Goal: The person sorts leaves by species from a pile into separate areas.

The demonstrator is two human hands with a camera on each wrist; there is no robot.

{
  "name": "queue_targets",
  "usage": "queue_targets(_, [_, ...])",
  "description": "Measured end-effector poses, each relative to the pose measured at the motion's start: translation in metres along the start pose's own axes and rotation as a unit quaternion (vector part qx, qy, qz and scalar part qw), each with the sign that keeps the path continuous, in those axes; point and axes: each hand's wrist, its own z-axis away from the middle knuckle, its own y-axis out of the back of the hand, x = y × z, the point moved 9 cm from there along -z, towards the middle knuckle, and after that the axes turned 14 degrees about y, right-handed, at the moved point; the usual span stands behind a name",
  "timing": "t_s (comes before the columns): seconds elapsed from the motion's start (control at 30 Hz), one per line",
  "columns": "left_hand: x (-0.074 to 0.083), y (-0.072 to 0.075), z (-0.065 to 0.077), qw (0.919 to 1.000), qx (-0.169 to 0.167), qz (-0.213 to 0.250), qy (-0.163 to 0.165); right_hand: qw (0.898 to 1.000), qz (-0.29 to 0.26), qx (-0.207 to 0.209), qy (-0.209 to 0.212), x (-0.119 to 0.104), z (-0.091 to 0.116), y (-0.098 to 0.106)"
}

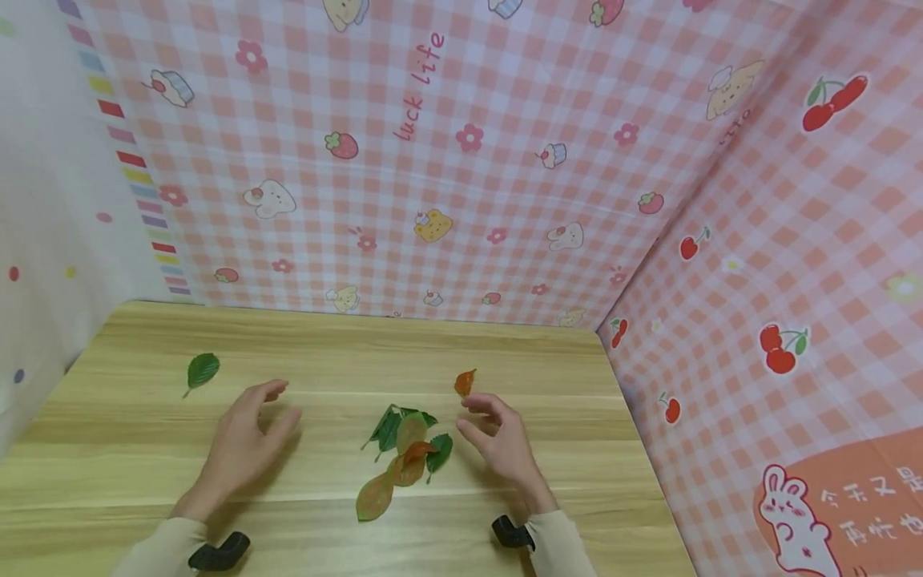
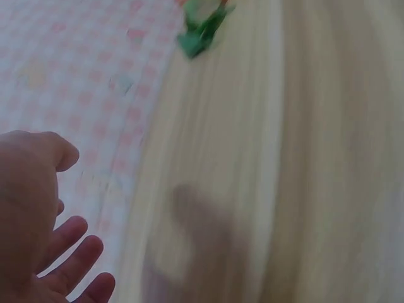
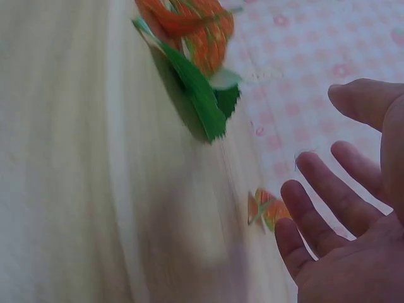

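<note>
My left hand hovers over the left half of the table with its fingers loosely bent and nothing in them. A single green leaf lies behind it to the left. On the table between the hands is a loose group of leaves: several green leaves and orange-brown leaves, partly overlapping. To the right of this group, my right hand is held with thumb and fingers spread apart, holding nothing. A small curled orange leaf lies just past its fingertips; the right wrist view shows this leaf behind the fingers.
The light wooden table meets a pink checked cloth wall at the back. Another checked wall runs along its right edge, and a white dotted cloth hangs at the left. Each wrist carries a black device.
</note>
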Motion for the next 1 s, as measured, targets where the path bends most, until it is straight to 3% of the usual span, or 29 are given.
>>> queue_targets(0.17, [0.023,-0.027,0.012,0.9988,-0.028,-0.002,-0.041,0.998,0.029,-0.038,0.035,-0.018,0.008,-0.016])
queue_targets(0.33, [0.037,-0.046,0.019,0.9963,-0.061,0.001,-0.061,0.993,0.056,-0.082,0.064,-0.031,0.016,-0.031])
queue_targets(0.67, [0.049,-0.076,0.025,0.9929,-0.1,-0.008,-0.065,0.986,0.085,-0.116,0.078,-0.035,0.025,-0.049])
queue_targets(1.0, [0.056,-0.092,0.025,0.9935,-0.094,-0.02,-0.061,0.984,0.084,-0.115,0.11,-0.037,0.026,-0.057])
